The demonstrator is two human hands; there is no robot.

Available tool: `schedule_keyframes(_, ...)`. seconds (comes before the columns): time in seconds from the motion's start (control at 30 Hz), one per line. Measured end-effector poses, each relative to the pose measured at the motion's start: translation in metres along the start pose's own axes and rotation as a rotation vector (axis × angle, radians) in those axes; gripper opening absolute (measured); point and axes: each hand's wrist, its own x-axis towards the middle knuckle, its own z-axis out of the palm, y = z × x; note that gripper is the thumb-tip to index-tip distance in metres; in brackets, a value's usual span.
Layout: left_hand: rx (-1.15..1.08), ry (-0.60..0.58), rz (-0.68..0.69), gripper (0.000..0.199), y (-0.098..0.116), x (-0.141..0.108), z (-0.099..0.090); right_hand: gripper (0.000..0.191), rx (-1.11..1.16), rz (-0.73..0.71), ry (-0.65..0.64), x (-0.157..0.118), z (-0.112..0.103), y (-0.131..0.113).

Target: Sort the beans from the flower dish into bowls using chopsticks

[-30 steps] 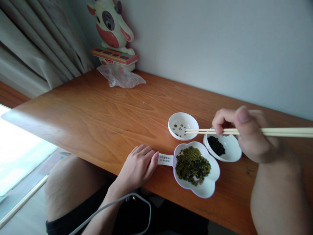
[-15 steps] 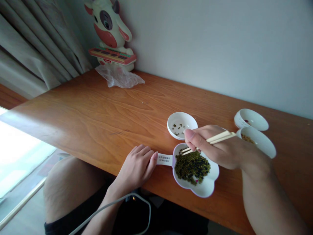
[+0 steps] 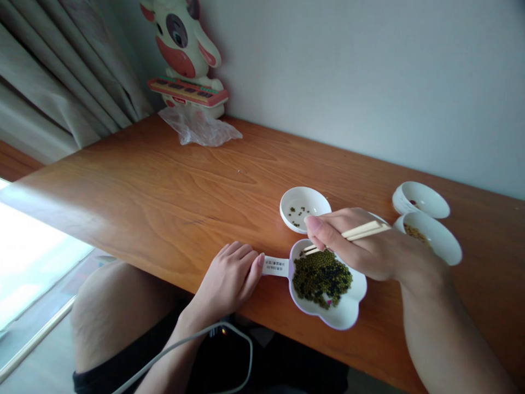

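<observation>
My left hand (image 3: 233, 273) is closed on the handle of a white, purple-rimmed scoop dish (image 3: 348, 317) at the table's front edge. Green beans (image 3: 315, 279) with darker ones among them lie heaped in the dish. Above it my right hand (image 3: 353, 241) grips a pair of wooden chopsticks (image 3: 365, 231), whose tips reach the dish's upper left part, beside the beans. Whether the tips pinch a bean is too small to tell. Just behind the dish stands a white bowl (image 3: 305, 196) with a few scattered green beans.
Two white bowls, one (image 3: 430, 202) behind the other (image 3: 445, 241), stand at the right, the nearer holding yellowish grains. A cow toy with a keyboard (image 3: 186, 90) and a plastic bag (image 3: 205, 131) are at the back left. A cable (image 3: 164, 353) crosses my left forearm.
My right hand has moved slightly left with the chopsticks, their tips now nearer the dish's upper left rim. My left hand keeps its hold on the handle.
</observation>
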Motion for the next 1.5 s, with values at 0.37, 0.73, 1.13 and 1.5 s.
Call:
schedule_keyframes(0.37,-0.018,-0.005,-0.011,0.041,0.001,-0.001,-0.001,0.046,0.024,-0.038,-0.013,0.002,0.001,-0.009)
schedule_keyframes(0.73,-0.012,0.009,0.004,0.04,0.0,-0.001,-0.001,0.048,0.035,-0.077,0.007,0.003,0.002,-0.01)
schedule_keyframes(1.13,-0.016,0.012,0.004,0.039,0.0,-0.001,-0.001,0.054,0.031,-0.059,0.017,0.006,0.006,-0.011)
schedule_keyframes(1.5,-0.006,0.007,0.002,0.04,0.0,-0.002,-0.001,0.057,-0.033,-0.04,0.025,0.004,0.004,-0.005)
